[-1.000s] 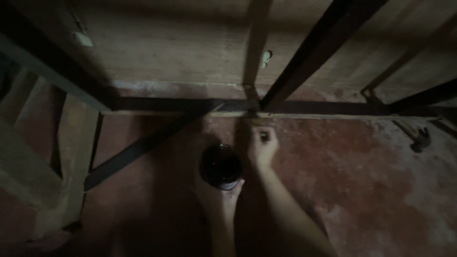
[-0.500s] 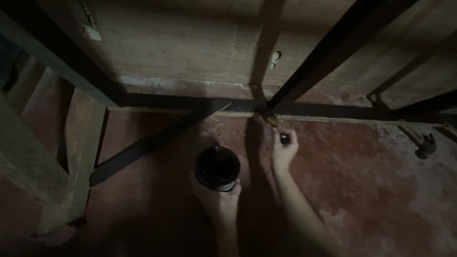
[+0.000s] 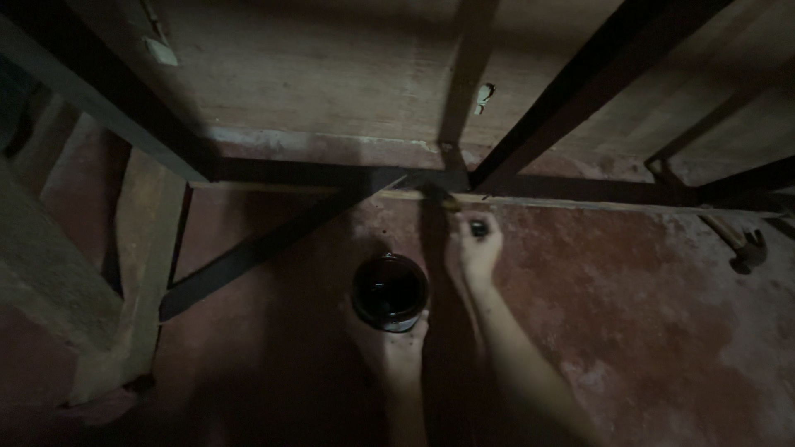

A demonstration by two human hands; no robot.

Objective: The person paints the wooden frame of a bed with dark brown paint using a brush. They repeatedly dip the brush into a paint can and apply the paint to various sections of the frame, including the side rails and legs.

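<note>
Dark liquid filled the can [image 3: 389,291], and the left hand [image 3: 396,348] had it gripped from below, fingers wrapped around its base, low in the middle of the view over the red floor [image 3: 629,314]. The can sat upright, mouth open to the camera, and its contents looked almost black in the dim light.

Just right of the can, the right hand [image 3: 474,252] was closed on a small brush [image 3: 455,207], fingers pinched on the dark handle end. The brush angled up and to the left, and its bristle end met the dark frame bar [image 3: 580,192] that ran across the view, right by the joint where several bars came together. Whether the bristles pressed on the bar or sat just above it could not be told in that gloom.

From that joint one bar [image 3: 265,248] ran down to the left over the floor, and another [image 3: 580,79] climbed toward the top right corner. A thinner upright [image 3: 468,74] rose straight up from the same spot. Behind the frame stood a pale wooden board wall [image 3: 331,83], with a small light mark on it near the upright.

At the far right edge a hammer [image 3: 741,244] lay on the floor, well apart from both hands. Along the left edge leaned wooden planks [image 3: 141,265], pale and rough, also well away from the can. Both forearms came in from the bottom edge, the right one crossing the floor at a slant.
</note>
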